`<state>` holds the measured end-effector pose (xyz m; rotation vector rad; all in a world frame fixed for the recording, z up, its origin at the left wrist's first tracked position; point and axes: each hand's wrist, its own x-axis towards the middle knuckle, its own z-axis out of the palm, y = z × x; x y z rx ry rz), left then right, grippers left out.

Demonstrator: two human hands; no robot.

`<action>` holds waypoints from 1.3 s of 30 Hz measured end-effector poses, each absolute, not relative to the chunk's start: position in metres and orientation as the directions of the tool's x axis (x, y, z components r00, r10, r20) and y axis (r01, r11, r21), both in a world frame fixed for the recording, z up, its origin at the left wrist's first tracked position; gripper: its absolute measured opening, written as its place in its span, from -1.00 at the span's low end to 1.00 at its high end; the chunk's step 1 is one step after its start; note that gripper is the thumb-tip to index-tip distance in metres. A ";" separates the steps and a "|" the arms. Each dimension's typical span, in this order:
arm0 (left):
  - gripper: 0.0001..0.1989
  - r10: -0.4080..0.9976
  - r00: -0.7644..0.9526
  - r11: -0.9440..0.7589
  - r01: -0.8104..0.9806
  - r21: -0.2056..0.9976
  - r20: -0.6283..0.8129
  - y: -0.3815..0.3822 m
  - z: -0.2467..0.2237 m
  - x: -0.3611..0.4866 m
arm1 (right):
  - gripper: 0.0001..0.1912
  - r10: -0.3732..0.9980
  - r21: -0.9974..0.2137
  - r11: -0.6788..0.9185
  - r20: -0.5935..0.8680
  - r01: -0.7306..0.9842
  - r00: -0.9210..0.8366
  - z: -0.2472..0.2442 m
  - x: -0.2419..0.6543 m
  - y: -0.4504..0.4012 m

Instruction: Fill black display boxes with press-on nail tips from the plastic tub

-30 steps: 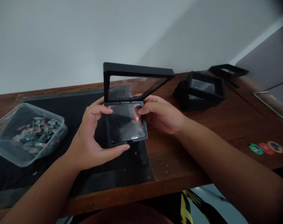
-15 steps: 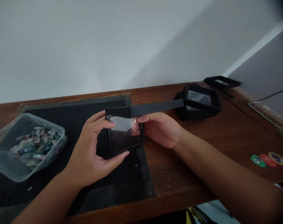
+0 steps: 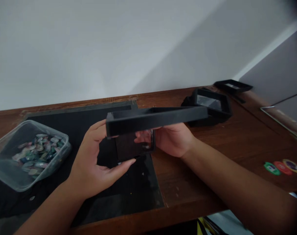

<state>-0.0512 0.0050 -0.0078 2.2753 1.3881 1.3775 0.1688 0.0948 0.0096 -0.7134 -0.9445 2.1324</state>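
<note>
A small black windowed box is held up over the table, its clear pane facing me. Its frame-like black flap juts out to the right, seen almost edge-on, and covers the pane's upper part. My left hand grips the box's left side, thumb along the lower edge and fingers partly hidden behind the flap. At the right side, my right hand is closed on the box; some of its fingers show through the pane, and its thumb is hidden by the flap.
On the left, a clear plastic tub holds many shiny coloured pieces. A dark mat covers part of the wooden table. More black windowed boxes stand at the back right, near round stickers. A wall closes off the back.
The flap has swung down toward me, so its edge now crosses the front of the pane. The hands and the lower part of the box have barely moved.
</note>
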 end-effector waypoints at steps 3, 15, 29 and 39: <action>-0.33 0.745 0.181 -0.589 0.630 0.506 0.642 0.005 -0.004 -0.049 | -0.85 0.745 -0.772 -0.525 -0.214 -0.358 -0.632 0.009 0.169 0.095; -0.39 0.760 0.175 -0.572 0.637 0.516 0.626 0.002 -0.008 -0.049 | -0.77 0.767 -0.762 -0.498 -0.163 -0.414 -0.621 0.006 0.168 0.093; -0.49 0.799 0.130 -0.470 0.744 0.475 0.587 0.000 -0.008 -0.050 | -0.90 0.765 -0.798 -0.455 -0.123 -0.396 -0.632 0.009 0.168 0.091; -0.59 0.794 0.164 -0.446 0.811 0.379 0.585 0.000 -0.001 -0.047 | -0.82 0.723 -0.855 -0.436 -0.148 -0.279 -0.675 0.013 0.173 0.092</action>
